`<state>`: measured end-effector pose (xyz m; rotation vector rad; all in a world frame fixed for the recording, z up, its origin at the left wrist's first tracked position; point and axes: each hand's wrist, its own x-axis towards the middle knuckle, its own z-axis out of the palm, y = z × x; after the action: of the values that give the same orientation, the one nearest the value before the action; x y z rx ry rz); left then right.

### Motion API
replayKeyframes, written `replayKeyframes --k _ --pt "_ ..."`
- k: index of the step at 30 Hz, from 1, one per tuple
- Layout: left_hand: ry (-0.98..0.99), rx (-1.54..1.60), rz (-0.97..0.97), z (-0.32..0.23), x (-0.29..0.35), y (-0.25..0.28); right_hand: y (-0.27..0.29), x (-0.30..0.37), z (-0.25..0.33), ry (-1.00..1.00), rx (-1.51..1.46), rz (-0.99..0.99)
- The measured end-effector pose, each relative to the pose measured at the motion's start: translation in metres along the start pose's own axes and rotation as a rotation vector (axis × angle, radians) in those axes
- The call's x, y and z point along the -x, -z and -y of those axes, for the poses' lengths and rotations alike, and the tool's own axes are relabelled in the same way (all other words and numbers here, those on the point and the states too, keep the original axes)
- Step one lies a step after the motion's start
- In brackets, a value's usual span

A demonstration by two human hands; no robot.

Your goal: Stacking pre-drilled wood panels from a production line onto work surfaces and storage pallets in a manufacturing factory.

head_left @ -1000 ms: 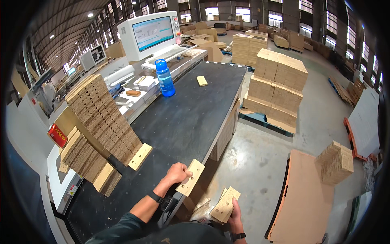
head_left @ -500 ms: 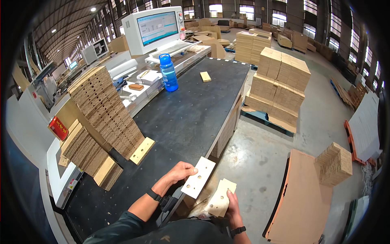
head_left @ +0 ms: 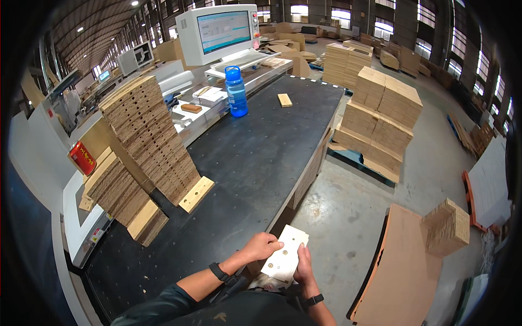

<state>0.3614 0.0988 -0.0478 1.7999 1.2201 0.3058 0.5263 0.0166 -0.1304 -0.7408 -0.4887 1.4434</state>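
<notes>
Low in front of me, at the table's near right edge, I hold pale wooden boards (head_left: 280,259) with drilled holes, laid one over another. My left hand (head_left: 262,247) grips the upper board by its left edge, thumb on top. My right hand (head_left: 304,264) is closed round the right side of the boards beneath, which are mostly hidden. On the black table (head_left: 244,152) to my left stands a tall, leaning stack of drilled boards (head_left: 144,133). A single drilled board (head_left: 197,194) lies at its foot. A shorter board stack (head_left: 120,187) is beside it.
A blue bottle (head_left: 236,95) and a small wood piece (head_left: 284,100) rest farther up the table. A red can (head_left: 82,158) sits on the shorter stack. Beyond is a monitor (head_left: 220,33). Pallet stacks (head_left: 378,119) and a cardboard-covered pallet (head_left: 399,266) are on the right.
My hands have come together. The left hand's board has moved right and now lies over the boards in my right hand. The view has shifted slightly.
</notes>
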Motion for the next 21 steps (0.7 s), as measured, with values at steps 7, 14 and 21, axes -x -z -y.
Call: replayKeyframes --k 7,14,21 --pt "-0.152 -0.06 -0.194 -0.002 -0.003 0.034 0.023 0.005 -0.021 -0.149 -0.086 -0.08" --pt "0.095 -0.551 -0.954 0.089 -0.011 0.152 0.047 0.024 -0.009 -0.083 -0.253 -0.1" --pt "0.215 -0.834 -1.064 0.158 0.003 0.152 0.034 0.026 0.009 -0.029 -0.255 -0.092"
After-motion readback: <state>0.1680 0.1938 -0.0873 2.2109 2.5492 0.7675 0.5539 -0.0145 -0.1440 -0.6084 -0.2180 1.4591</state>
